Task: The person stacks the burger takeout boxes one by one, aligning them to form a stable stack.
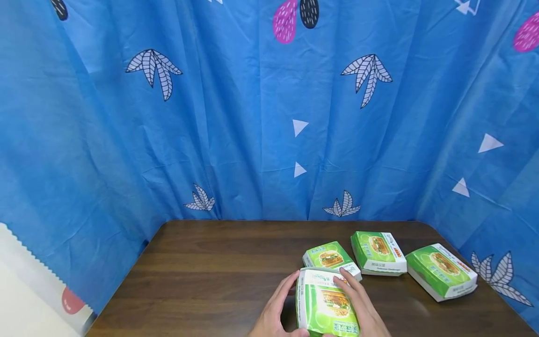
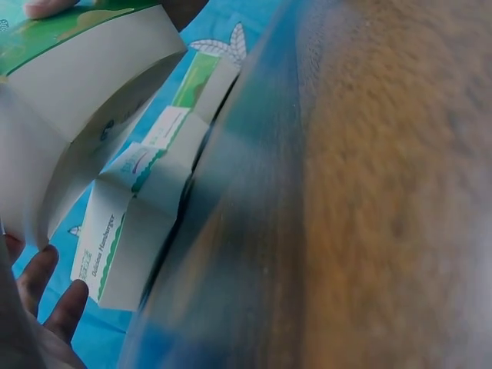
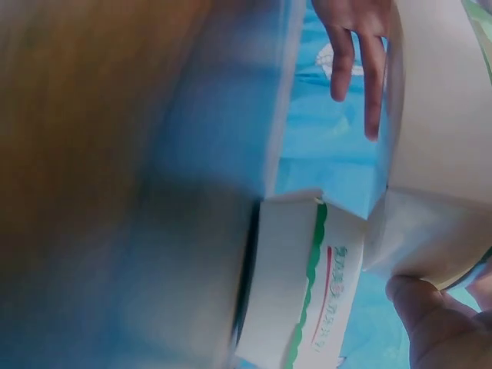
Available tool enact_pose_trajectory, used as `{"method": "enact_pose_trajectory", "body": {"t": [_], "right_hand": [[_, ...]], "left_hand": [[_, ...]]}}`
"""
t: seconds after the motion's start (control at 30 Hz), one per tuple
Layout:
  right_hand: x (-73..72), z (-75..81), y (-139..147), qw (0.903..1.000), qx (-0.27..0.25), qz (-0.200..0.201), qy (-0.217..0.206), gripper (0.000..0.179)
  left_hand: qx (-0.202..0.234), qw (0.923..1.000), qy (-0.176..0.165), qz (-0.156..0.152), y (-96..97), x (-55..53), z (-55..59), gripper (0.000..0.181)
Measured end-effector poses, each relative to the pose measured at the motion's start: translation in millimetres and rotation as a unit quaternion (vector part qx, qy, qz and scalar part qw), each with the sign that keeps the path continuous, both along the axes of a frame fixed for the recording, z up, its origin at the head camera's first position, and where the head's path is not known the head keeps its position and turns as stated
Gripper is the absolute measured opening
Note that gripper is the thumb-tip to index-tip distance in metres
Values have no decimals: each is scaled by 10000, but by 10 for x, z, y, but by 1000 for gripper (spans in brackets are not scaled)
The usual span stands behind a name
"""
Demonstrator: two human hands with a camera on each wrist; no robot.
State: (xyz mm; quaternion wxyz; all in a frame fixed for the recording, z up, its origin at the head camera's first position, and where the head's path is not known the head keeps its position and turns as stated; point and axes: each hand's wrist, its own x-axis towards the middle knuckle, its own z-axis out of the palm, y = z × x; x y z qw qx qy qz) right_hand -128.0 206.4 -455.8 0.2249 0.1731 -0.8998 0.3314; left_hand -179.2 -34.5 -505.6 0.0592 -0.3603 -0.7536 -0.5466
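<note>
Both hands hold a green-and-white hamburger box raised above the table, its printed lid tilted toward me. The left hand is at the box's left side, its thumb low at the near edge. My right hand grips the right side, with fingertips on the lid. In the left wrist view, the raised box's white underside shows above the left fingers. The right thumb presses the box in the right wrist view. A similar box stands just behind it.
Two more hamburger boxes, one at the back and one at the far right, stand on the dark wooden table. A patterned blue curtain hangs behind and along both sides.
</note>
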Motion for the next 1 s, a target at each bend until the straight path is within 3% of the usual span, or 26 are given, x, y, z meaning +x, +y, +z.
{"method": "enact_pose_trajectory", "body": {"t": [0.13,0.27,0.47,0.57,0.8,1.0], "right_hand": [[13,31,-64,9994,-91,-134,-292,98],[-6,32,-106,9987,-112,-127,-477,96],[-44,17,-148,9999,-29,82,-90,100],[-60,43,-167,9999,45,116,6,102],[-97,123,-244,9991,266,-8,-327,98],[-159,165,-327,9986,396,26,-363,95]], "left_hand": [[6,9997,244,74,-36,-9,-3,96],[52,9999,104,116,-72,-2,-4,95],[178,9989,305,320,-107,12,-13,92],[285,9985,220,403,-111,19,-6,90],[555,9893,1102,775,-124,-10,0,82],[762,9821,1397,1010,-172,-22,6,81]]}}
